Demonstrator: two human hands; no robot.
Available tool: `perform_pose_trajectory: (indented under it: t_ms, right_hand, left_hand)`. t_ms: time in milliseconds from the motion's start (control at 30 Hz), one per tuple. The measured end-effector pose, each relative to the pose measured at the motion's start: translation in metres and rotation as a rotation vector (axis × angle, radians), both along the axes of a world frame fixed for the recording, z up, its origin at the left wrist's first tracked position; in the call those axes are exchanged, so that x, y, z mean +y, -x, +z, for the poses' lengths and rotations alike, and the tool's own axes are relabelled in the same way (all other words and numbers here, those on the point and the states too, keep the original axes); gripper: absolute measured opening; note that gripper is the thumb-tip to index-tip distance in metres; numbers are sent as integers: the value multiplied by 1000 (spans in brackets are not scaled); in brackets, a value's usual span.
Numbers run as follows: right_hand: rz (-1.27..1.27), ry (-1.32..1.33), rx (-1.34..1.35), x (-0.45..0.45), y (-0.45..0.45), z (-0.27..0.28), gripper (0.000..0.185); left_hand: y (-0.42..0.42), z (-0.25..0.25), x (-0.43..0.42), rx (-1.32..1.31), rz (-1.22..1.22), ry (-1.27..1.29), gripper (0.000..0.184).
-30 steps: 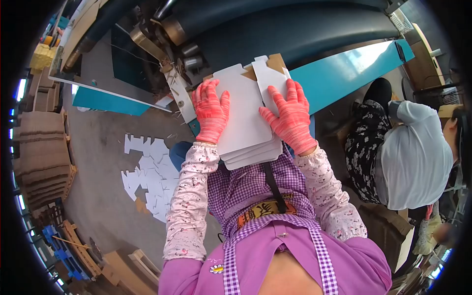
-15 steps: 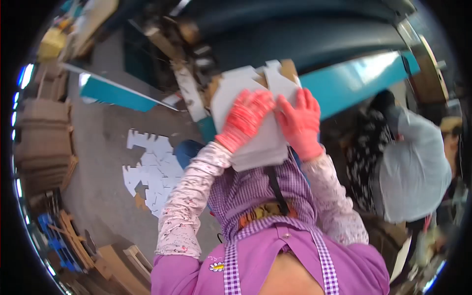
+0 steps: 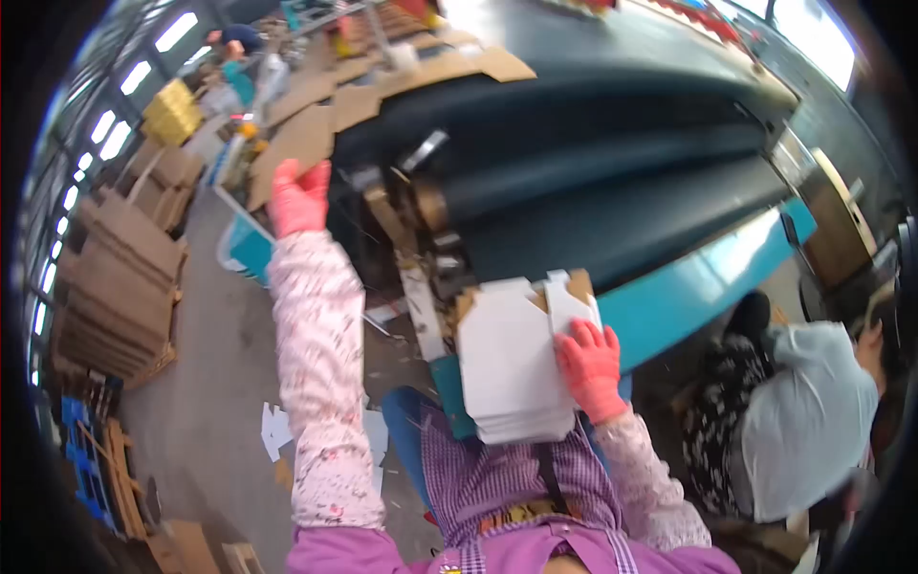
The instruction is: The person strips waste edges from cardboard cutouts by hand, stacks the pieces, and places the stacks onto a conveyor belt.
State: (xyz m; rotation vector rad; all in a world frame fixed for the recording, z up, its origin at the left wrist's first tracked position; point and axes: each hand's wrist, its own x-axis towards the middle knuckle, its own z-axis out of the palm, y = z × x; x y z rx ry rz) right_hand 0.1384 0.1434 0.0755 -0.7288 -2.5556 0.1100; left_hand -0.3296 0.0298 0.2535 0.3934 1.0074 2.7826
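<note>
My left hand (image 3: 301,199), in a red glove, is stretched out to the upper left with thumb and fingers apart. Its fingertips overlap the near end of a brown cardboard sheet (image 3: 295,143); whether they touch it is unclear. Against my lap and the machine edge rests a stack of white cut cardboard pieces (image 3: 512,349) with brown parts at the top. My right hand (image 3: 589,370), also gloved, lies with spread fingers on the right side of this stack.
A dark roller machine (image 3: 612,191) with a teal panel (image 3: 703,287) spans the front. White scraps (image 3: 275,430) lie on the floor at left. Brown cardboard piles (image 3: 120,277) stand far left, near a blue pallet (image 3: 84,459). Another person (image 3: 808,411) is bent over at right.
My left hand has left the stack and moved up and left to the brown cardboard. My right hand stays on the stack. The view has tilted up, showing more of the machine and background.
</note>
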Motion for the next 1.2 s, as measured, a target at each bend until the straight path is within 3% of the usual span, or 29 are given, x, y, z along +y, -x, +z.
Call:
perform_pose_trajectory:
  t_ms: [167, 200, 267, 300, 333, 433, 467, 567, 633, 667, 767, 800, 900, 933, 1200]
  right_hand:
    - [31, 122, 49, -9, 0, 13, 28]
    - [-1, -9, 63, -13, 0, 17, 21]
    - [177, 192, 74, -45, -33, 24, 16]
    - [273, 270, 101, -50, -39, 36, 14]
    - [234, 286, 180, -37, -47, 51, 15]
    - [-412, -24, 245, 23, -60, 35, 33]
    - [-385, 355, 270, 40, -61, 14, 40]
    - [-182, 582, 367, 24, -35, 43, 47]
    - [31, 97, 146, 4, -14, 40, 54]
    - [-77, 146, -67, -9, -3, 37, 62]
    - [-152, 166, -136, -13, 8, 27, 64]
    - [-187, 195, -145, -13, 9, 23, 61]
    - [-208, 207, -155, -14, 6, 21, 56]
    - [-203, 204, -150, -17, 4, 20, 55]
    - [-194, 187, -129, -18, 1, 19, 48]
  left_hand:
    - [-255, -36, -70, 114, 109, 509, 32]
    - [-285, -80, -78, 343, 36, 692, 37]
    - [-330, -173, -56, 1195, -180, 1215, 60]
    - [-336, -193, -54, 1498, -156, 1525, 66]
    - [-333, -181, -57, 1585, -237, 1574, 62]
    - [-319, -146, -58, 1508, -525, 1468, 59]
    - [-315, -144, -54, 1559, -401, 1389, 53]
    - [-289, -158, -31, 1453, -481, 1341, 43]
    - [-289, -172, -17, 1399, -350, 1315, 39]
    - [-289, -176, -11, 1384, -280, 1292, 36]
    - [-290, -168, -12, 1312, -348, 1230, 40]
    - [-288, -165, -17, 1367, -441, 1216, 51]
    - [-294, -159, -32, 1553, -395, 1172, 64]
    - [-294, -160, -33, 1491, -502, 1216, 69]
    - [-305, -169, -32, 1619, -335, 1196, 66]
